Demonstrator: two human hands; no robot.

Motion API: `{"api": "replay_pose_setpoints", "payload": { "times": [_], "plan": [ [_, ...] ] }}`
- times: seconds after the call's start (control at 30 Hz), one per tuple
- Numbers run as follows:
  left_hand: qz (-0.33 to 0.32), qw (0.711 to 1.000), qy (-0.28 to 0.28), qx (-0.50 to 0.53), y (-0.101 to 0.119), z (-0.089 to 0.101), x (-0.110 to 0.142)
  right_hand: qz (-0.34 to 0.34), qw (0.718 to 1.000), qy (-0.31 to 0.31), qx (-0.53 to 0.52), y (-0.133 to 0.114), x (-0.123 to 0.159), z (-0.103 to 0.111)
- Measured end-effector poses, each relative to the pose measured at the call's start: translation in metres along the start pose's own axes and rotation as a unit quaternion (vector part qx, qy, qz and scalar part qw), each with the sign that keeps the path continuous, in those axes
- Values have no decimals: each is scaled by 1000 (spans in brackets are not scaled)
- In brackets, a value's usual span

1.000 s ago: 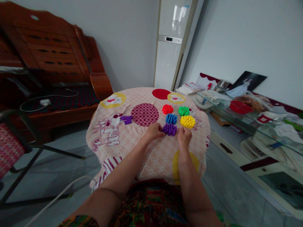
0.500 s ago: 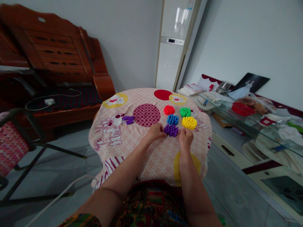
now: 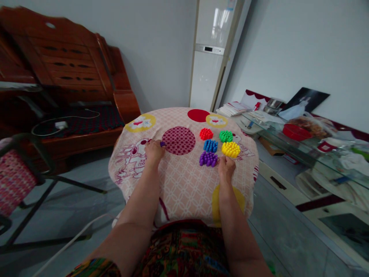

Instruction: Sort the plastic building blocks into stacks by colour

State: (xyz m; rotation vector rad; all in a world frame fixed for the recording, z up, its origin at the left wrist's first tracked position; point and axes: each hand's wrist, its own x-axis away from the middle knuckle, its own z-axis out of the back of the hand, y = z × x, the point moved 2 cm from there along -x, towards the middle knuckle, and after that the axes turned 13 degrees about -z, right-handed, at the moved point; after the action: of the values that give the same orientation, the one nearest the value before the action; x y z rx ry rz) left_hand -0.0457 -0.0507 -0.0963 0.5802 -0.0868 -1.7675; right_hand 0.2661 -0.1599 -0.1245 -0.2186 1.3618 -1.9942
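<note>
My left hand (image 3: 155, 151) is at the left of the table, its bent fingers closed over the loose purple sticks (image 3: 163, 144); only one purple end shows past the fingers, and the rest are hidden. Close to the right side of a standing cluster of purple pegs (image 3: 208, 159) rests my right hand (image 3: 226, 167), fingers pinched together; whatever may be in them is hidden. Behind the purple cluster stand blue pegs (image 3: 210, 146), yellow pegs (image 3: 230, 149), red pegs (image 3: 206, 134) and green pegs (image 3: 226, 136), each colour in its own tight bunch.
A patterned cloth covers the round table (image 3: 184, 184). On the right, a glass-topped cabinet (image 3: 271, 132) carries papers, a red bowl (image 3: 296, 132) and bags. A wooden bench (image 3: 72, 77) and a folding chair (image 3: 23, 173) stand at the left.
My left hand has left the purple cluster and moved left to the loose purple sticks, covering them. My right hand has stayed beside the cluster. The view has shifted slightly.
</note>
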Motion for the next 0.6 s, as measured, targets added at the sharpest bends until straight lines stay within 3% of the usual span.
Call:
{"api": "replay_pose_setpoints", "payload": {
  "times": [0.23,0.47,0.6],
  "plan": [
    [-24,993,-80,-84,43,-10,4,-15,1000,-5,-4,0,0,0],
    [-67,995,-4,-75,52,-13,7,-22,1000,-8,0,-2,1,1],
    [-67,997,1,-29,53,-14,5,-20,1000,-15,-7,-2,2,1]
  ]
}}
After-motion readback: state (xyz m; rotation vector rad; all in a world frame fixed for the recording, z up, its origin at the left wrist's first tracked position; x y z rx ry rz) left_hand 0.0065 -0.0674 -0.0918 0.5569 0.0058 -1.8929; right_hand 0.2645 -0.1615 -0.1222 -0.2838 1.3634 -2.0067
